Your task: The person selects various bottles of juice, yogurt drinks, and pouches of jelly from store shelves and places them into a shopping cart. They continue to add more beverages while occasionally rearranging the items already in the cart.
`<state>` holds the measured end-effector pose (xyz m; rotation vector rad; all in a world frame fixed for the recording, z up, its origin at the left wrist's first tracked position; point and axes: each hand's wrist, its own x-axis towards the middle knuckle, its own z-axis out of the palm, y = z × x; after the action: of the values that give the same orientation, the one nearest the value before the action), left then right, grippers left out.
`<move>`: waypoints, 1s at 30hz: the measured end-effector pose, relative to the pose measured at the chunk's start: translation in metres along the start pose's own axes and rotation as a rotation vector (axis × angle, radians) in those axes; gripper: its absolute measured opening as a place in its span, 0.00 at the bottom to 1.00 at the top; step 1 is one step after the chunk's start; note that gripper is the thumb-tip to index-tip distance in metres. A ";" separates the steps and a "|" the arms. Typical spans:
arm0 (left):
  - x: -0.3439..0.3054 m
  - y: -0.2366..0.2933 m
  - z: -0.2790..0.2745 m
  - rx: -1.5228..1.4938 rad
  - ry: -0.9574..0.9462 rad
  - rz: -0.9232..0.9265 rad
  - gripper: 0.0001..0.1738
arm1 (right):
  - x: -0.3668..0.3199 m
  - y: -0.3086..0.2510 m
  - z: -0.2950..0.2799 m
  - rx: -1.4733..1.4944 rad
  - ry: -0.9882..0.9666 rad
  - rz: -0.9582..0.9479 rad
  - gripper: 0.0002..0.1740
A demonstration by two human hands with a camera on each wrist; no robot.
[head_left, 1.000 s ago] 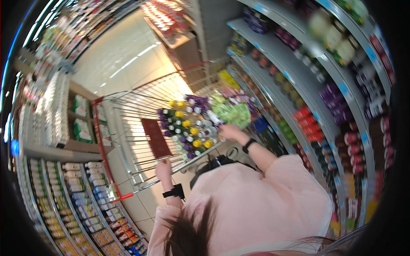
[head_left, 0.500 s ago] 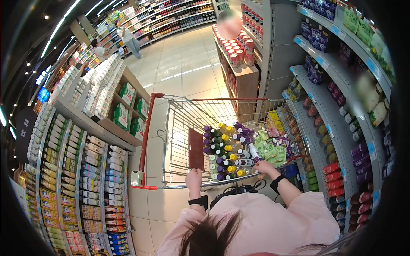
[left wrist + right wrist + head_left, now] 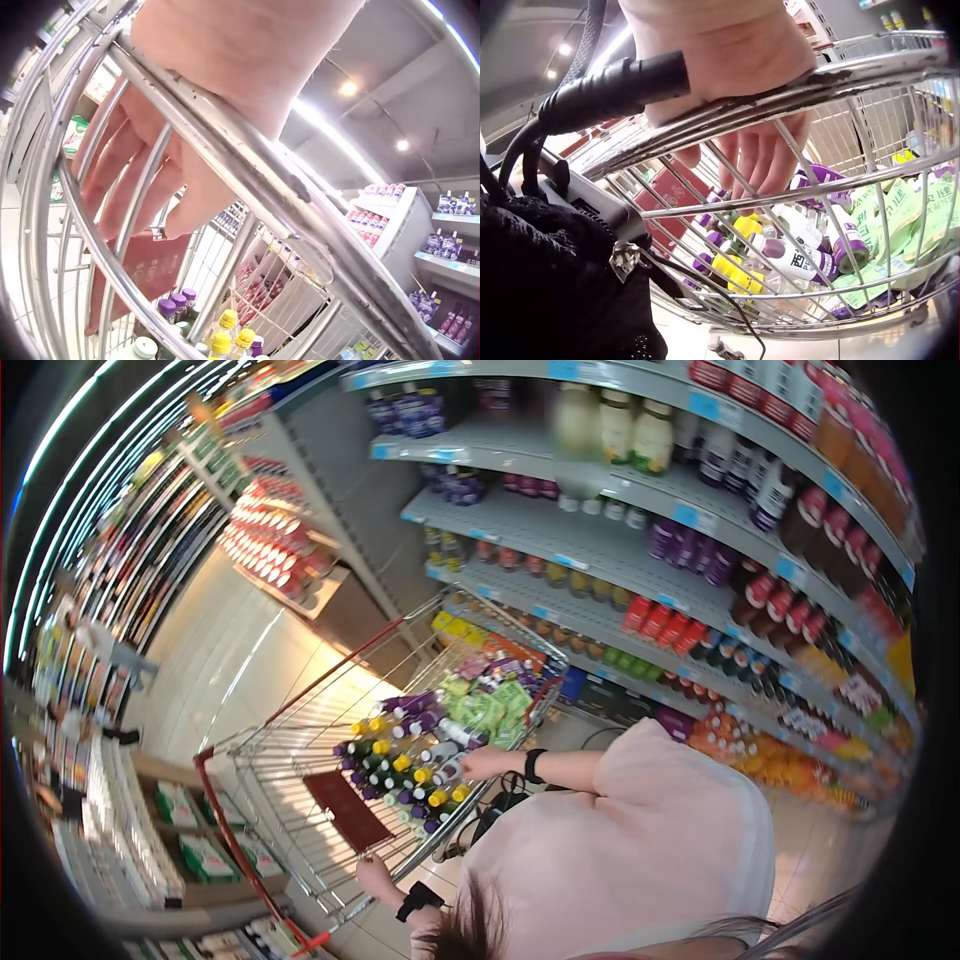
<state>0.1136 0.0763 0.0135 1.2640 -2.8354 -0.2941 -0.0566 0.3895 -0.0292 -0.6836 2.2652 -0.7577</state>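
Note:
A wire shopping cart (image 3: 270, 736) holds rows of bottles (image 3: 402, 764) with yellow, purple and white caps, beside a heap of green packets (image 3: 488, 708). My left hand (image 3: 378, 878) is at the near rim by a red panel (image 3: 347, 812). The left wrist view shows that hand (image 3: 146, 161) draped over the metal rim, loose fingers hanging inside above the panel (image 3: 146, 266). My right hand (image 3: 487, 762) lies over the same side by the packets. In the right wrist view its wrist rests on the rim (image 3: 885, 71), and the relaxed fingers (image 3: 761, 161) dangle over white-and-purple bottles (image 3: 791, 256).
Stocked shelves (image 3: 600, 565) line the right side close to the cart. A wooden stand with red cans (image 3: 268, 550) is ahead, and a display of green packs (image 3: 207, 857) is at left. Two people are far left. A black bag (image 3: 555, 277) hangs beside the cart's near side.
The head view has swung toward the right-hand shelves, so the cart now lies lower and more slanted in it. Both hands remain at the cart's near rim.

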 end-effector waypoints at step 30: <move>0.037 -0.012 -0.008 0.088 -0.189 -0.157 0.20 | 0.128 0.119 -0.070 -0.580 -0.532 0.186 0.36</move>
<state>0.0983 0.0399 0.0172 1.5595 -2.9383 -0.3107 -0.2212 0.4141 -0.1166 -0.8012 1.9941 0.1831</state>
